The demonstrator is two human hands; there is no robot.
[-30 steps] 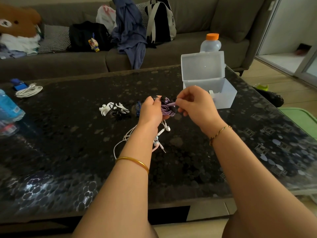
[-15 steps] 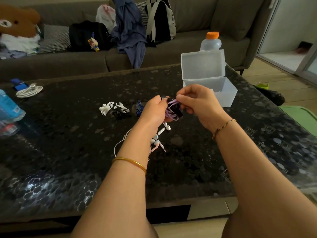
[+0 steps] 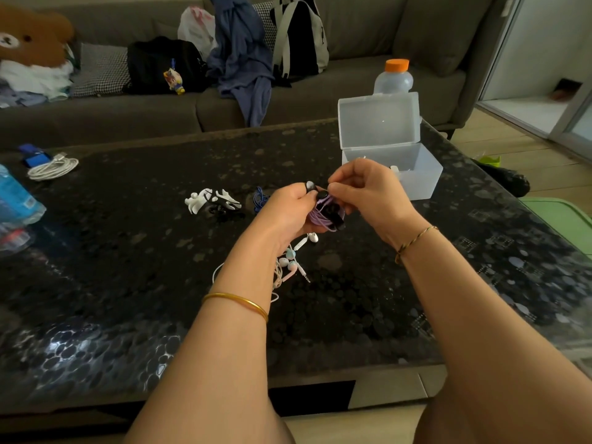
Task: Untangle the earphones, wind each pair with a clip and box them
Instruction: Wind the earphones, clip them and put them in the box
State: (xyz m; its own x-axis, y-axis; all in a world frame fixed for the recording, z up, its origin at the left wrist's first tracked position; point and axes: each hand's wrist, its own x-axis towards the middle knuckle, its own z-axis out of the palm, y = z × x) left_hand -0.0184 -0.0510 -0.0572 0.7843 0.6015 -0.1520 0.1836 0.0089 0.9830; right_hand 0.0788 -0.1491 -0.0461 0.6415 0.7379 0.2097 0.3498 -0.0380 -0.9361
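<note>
- A dark speckled table (image 3: 128, 283) fills the view, with two bare forearms reaching over its near edge toward the middle.
- Just beyond the left wrist, a loose tangle of white and pink earphones (image 3: 293, 261) lies on the table. Part of it is hidden under the arm, and a jack plug points toward the near right corner.
- Above the middle of the table, both hands meet around a wound bundle of purple earphones (image 3: 320, 217).
- The left hand (image 3: 285, 213) curls around the bundle's left side and cradles it from below.
- The right hand (image 3: 368, 193) pinches the top of the bundle between thumb and forefinger, its other fingers curled in.
- The bundle's long axis runs roughly left to right. A black clip (image 3: 334, 216) crosses the loops, and one earbud (image 3: 310, 185) sticks up above the left thumb.
- Left of the hands, white clips (image 3: 208, 201) lie in a small heap, with blue earphones (image 3: 260, 200) coiled between them and the left hand.
- Near the far right corner stands a clear plastic box (image 3: 416, 174), its lid (image 3: 378, 120) hinged upright. Something small and white shows inside, too unclear to name.
- Near the left edge lie a coiled white cable (image 3: 53, 166) and a blue bottle (image 3: 16, 200).
- Behind the box, an orange-capped bottle (image 3: 394, 76) shows in front of a grey sofa (image 3: 368, 33).
</note>
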